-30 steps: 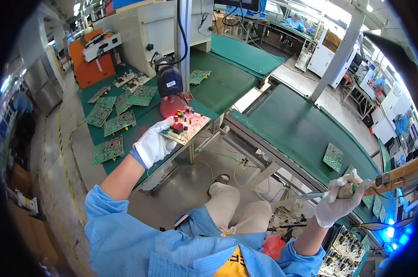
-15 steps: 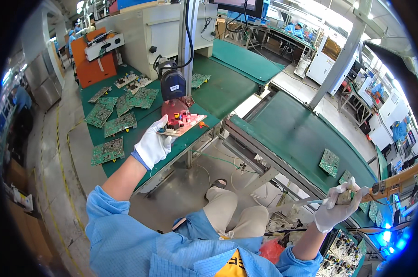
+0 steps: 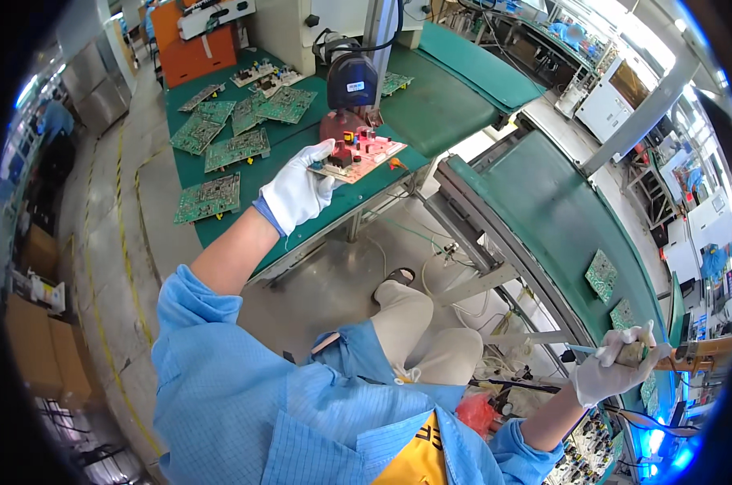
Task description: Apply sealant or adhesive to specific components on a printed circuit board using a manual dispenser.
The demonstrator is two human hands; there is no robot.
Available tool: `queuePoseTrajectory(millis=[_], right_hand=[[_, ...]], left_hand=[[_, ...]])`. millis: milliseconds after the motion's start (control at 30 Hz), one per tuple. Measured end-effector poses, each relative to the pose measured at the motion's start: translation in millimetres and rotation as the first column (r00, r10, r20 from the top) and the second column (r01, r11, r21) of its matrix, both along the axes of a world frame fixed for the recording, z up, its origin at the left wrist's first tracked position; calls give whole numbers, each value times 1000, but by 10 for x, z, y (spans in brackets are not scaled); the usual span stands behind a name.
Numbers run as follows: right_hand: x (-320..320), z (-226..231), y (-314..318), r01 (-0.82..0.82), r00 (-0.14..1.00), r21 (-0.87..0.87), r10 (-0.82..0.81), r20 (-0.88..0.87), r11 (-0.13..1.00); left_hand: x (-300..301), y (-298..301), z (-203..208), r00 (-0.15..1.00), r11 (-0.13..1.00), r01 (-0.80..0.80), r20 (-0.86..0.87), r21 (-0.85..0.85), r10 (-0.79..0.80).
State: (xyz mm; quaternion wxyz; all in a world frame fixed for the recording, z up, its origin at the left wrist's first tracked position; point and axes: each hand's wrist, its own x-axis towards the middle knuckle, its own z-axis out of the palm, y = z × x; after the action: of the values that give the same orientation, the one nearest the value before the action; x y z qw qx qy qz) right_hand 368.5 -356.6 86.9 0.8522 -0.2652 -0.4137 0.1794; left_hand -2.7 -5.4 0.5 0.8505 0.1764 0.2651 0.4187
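My left hand (image 3: 295, 194), in a white glove, grips the left edge of a circuit board (image 3: 374, 160). Its component side faces up, lit red, just below a dark scanner head (image 3: 351, 81) on a metal post. Out at the right, over the end of a green conveyor, my gloved right hand (image 3: 599, 380) is closed around a hand tool (image 3: 634, 353) with a thick, rounded tan grip. A thin pale shaft sticks out of that hand to the left; its kind is not clear.
Several green circuit boards (image 3: 208, 198) lie on the green bench to the left, by an orange stand (image 3: 200, 56). More boards (image 3: 601, 276) rest on the conveyor (image 3: 536, 194). A tray of populated boards (image 3: 590, 444) is at lower right. Cables hang under the conveyor.
The whole view has shifted, so the bench and scanner appear higher and further right. The circuit board stays beneath the scanner and shows more of its top. Both hands keep their holds.
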Motion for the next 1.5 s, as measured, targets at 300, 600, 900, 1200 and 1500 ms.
queuePoseTrajectory(millis=[300, 600, 900, 1200, 1500], right_hand=[[-65, -35, 131, 326, 944, 21, -324, -58, 945], [-101, -34, 151, 328, 944, 19, -326, -50, 945], [-165, 15, 197, 335, 942, -6, -335, -13, 942], [-191, 51, 215, 319, 947, 4, -319, -43, 948], [-2, -64, 135, 460, 886, -13, -458, 72, 888]], left_hand=[[-224, 73, 44, 994, 998, -57, 99, 4, 56], [-177, 18, 102, 993, 996, -73, -91, 46, 77], [-138, -312, 272, 930, 927, 305, -276, 219, -241], [485, -604, 784, 583, 316, 806, -763, 500, -279], [1539, -271, 486, 644, -69, 748, -697, 660, 315]])
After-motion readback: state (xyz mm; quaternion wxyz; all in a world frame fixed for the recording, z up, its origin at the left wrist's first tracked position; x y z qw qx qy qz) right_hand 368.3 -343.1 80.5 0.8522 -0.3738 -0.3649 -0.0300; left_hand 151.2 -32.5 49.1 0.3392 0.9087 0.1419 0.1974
